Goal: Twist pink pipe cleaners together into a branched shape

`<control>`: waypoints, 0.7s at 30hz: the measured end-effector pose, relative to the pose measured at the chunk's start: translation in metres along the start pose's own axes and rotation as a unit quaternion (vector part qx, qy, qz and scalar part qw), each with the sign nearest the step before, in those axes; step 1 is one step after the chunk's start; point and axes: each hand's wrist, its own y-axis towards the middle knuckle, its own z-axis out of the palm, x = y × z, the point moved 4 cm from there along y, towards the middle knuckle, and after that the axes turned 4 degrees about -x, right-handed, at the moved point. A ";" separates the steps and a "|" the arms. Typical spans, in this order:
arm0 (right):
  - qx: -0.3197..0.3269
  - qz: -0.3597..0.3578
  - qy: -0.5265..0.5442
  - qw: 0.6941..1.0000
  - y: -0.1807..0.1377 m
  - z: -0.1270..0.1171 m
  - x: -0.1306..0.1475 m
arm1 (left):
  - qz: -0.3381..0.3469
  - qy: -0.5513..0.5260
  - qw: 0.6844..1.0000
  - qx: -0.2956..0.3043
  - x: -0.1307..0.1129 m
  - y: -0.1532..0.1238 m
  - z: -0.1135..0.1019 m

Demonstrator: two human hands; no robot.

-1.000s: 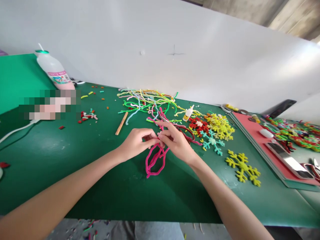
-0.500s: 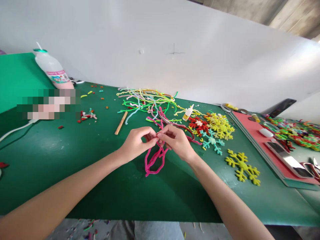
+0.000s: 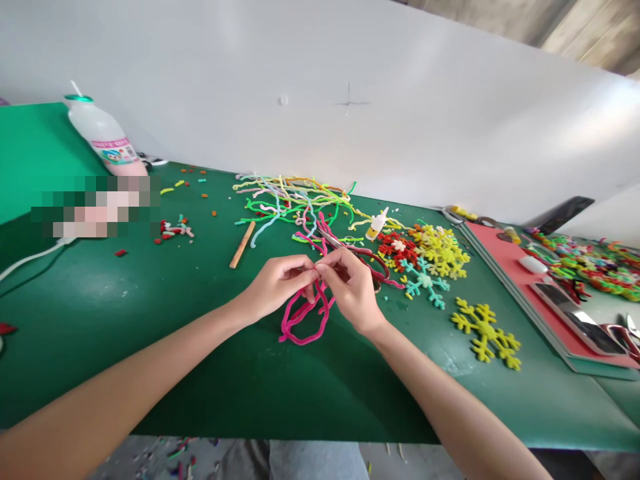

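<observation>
- Pink stems (image 3: 303,343): fuzzy, matt, plush-like pile
- Worktop (image 3: 175,373): smooth green covering with a soft gloss and pale glare patches
- Scissors (image 3: 367,253): bare metal blades, smooth red handles, plastic by the look
- Stick (image 3: 243,245): plain wood, matt
- Drink bottle (image 3: 93,127): smooth translucent plastic, printed label
- Yellow-green snowflake (image 3: 486,330): fuzzy, matt
- Phone (image 3: 575,317): glossy, mirror-like face
- Trousers (image 3: 315,460): matt grey cloth

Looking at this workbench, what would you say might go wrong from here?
The pink fuzzy loops might twist or tangle below the left hand and right hand, whose fingertips meet closely. The scissors lie just beyond the right hand, so a finger might brush the blades.
</observation>
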 end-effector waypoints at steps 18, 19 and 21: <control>0.003 0.061 0.081 0.995 0.001 0.005 -0.006 | 0.035 0.035 0.996 -0.075 -0.003 -0.004 -0.001; -0.008 0.059 0.088 0.994 -0.001 0.007 -0.005 | 0.039 0.033 0.995 -0.081 -0.003 -0.005 -0.001; -0.028 0.061 0.099 0.993 -0.003 0.010 -0.003 | 0.043 0.031 0.995 -0.088 -0.004 -0.005 -0.001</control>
